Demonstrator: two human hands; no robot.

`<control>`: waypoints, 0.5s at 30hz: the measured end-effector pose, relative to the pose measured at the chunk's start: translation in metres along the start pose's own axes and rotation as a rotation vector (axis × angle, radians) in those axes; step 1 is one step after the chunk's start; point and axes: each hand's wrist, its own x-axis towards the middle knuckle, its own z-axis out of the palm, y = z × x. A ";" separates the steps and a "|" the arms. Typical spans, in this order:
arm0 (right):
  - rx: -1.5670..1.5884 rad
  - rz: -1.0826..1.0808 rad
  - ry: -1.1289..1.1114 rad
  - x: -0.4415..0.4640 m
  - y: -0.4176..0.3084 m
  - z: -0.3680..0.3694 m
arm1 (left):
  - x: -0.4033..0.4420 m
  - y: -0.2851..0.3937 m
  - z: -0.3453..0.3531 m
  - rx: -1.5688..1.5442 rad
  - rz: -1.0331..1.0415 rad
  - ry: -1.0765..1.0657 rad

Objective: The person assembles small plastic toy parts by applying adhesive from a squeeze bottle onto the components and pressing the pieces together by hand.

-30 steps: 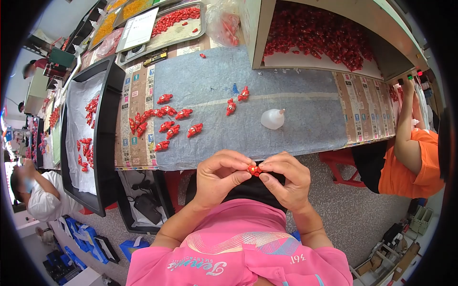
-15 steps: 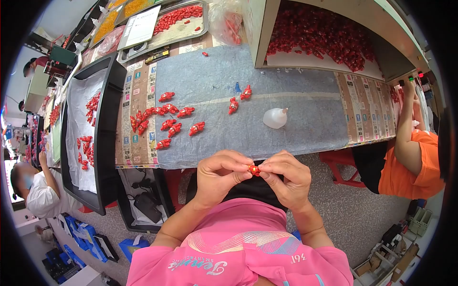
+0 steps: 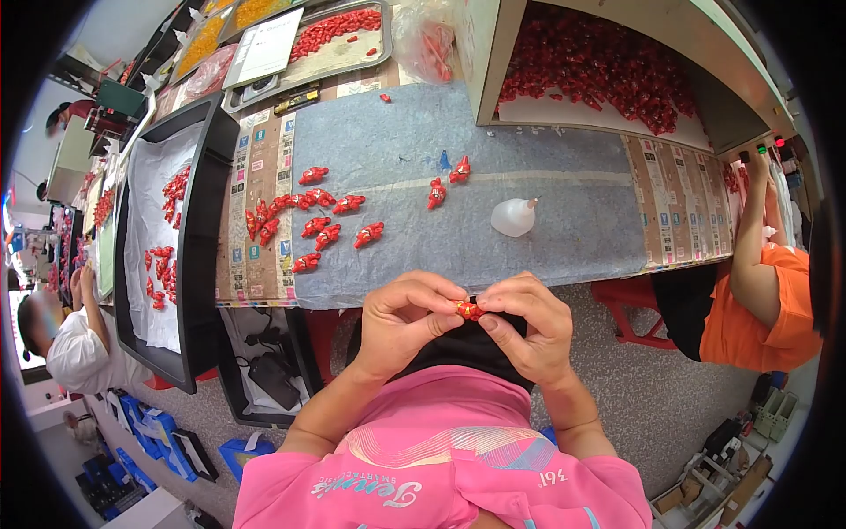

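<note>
Just off the table's front edge, my left hand (image 3: 405,322) and my right hand (image 3: 529,328) pinch a small red figure (image 3: 469,309) with gold markings between thumbs and fingertips. The fingers cover its two ends. Beyond them a blue-grey cloth (image 3: 405,251) covers the tabletop. Similar red figures (image 3: 369,234) lie scattered on its left part, several bunched together. Two more, one red figure (image 3: 436,193) and another red figure (image 3: 460,169), lie near the middle. A translucent white squeeze bottle (image 3: 511,219) with a thin nozzle rests to the right.
A black tray (image 3: 198,256) with white lining and red pieces stands at left. Behind are a metal tray (image 3: 385,55) of red pieces and a plastic bag (image 3: 421,40). An open-fronted box (image 3: 483,79) holds a red heap. A person in orange (image 3: 767,304) sits at right.
The red figure has turned between my fingertips, and more of its length now shows. Both hands stay nearly in place. At left, the person in white has shifted their raised hands.
</note>
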 end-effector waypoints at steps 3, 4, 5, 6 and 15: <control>0.001 -0.031 -0.024 0.000 0.002 -0.001 | -0.001 0.001 0.001 -0.026 -0.040 0.014; 0.001 -0.031 -0.025 -0.001 0.002 -0.001 | -0.001 0.001 0.002 -0.032 -0.046 0.021; -0.001 -0.006 -0.025 -0.002 0.001 -0.001 | -0.001 0.000 0.002 -0.038 -0.052 0.029; -0.003 0.019 -0.026 -0.002 0.001 0.000 | -0.002 -0.001 0.001 -0.037 -0.052 0.030; 0.032 0.080 0.001 -0.001 0.003 0.002 | -0.004 -0.005 0.004 0.015 -0.046 0.063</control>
